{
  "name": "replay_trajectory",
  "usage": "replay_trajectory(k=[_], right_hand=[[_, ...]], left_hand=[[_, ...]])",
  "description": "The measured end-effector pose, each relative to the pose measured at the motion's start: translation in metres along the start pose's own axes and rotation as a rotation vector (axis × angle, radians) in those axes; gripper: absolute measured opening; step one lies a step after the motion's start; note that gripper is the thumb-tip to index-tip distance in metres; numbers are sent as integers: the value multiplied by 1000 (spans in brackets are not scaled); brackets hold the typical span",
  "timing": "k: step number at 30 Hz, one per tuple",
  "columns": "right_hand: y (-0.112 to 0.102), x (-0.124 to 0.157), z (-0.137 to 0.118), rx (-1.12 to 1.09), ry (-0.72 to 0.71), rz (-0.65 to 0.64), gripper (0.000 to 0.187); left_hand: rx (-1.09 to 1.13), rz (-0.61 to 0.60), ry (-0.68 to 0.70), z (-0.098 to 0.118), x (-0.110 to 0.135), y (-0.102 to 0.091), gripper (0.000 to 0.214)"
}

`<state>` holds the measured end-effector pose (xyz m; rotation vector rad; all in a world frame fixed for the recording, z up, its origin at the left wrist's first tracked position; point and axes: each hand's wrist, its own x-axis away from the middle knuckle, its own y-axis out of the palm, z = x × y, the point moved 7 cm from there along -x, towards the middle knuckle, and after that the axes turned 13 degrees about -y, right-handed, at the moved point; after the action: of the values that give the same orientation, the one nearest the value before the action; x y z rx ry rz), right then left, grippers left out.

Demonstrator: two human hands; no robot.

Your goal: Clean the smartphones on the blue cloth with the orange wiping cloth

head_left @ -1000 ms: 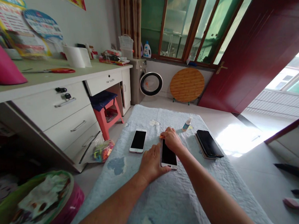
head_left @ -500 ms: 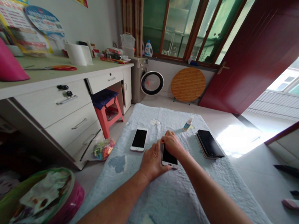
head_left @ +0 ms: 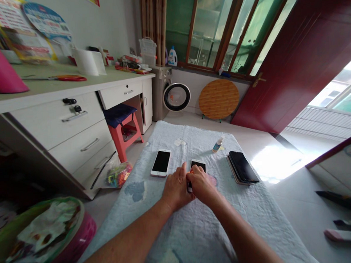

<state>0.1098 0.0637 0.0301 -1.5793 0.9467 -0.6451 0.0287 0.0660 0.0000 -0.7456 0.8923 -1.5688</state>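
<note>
The white phone (head_left: 198, 164) lies on the quilt (head_left: 198, 224), its lower half under both hands. The left hand (head_left: 175, 189) lies flat, fingers pressed together along the phone's left edge, and the right hand (head_left: 201, 185) has its fingers pinching a small orange piece (head_left: 191, 172). A second phone (head_left: 160, 163) lies to the left and a dark stack (head_left: 242, 167) to the right, with bare quilt between.

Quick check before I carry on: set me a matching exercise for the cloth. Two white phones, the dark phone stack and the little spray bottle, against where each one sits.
Things
1. small spray bottle
2. stack of dark phones
3. uncovered white phone
4. half-covered white phone

Places
A. under the left hand and right hand, middle of the cloth
B. lying alone, left of the hands
C. near the cloth's right edge
D. far part of the cloth, beyond the hands

Pairs: 1-D, 2-C, 3-B, 4-A
</note>
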Motion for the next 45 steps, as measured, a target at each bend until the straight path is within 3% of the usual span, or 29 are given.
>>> replay_trajectory(k=[13,17,22,25,34,41,45], right_hand=[[1,21,-18,-86,-30,23,24],[-1,27,-7,-237,-32,117,27],[-21,42,15,-379,54,275,32],[-25,50,15,-410,53,265,25],[-9,61,21,-257,37,269,17],[-6,67,27,-178,103,162,9],[-6,65,24,-129,106,180,7]], left_hand=[[-30,37,51,5,2,-7,73],[-38,27,77,5,0,-6,70],[-30,24,140,3,-1,-3,77],[-38,18,151,2,-1,-3,76],[-72,-36,200,4,-1,-3,70],[-85,-60,202,4,-3,-4,68],[-95,-60,192,5,-2,-6,53]])
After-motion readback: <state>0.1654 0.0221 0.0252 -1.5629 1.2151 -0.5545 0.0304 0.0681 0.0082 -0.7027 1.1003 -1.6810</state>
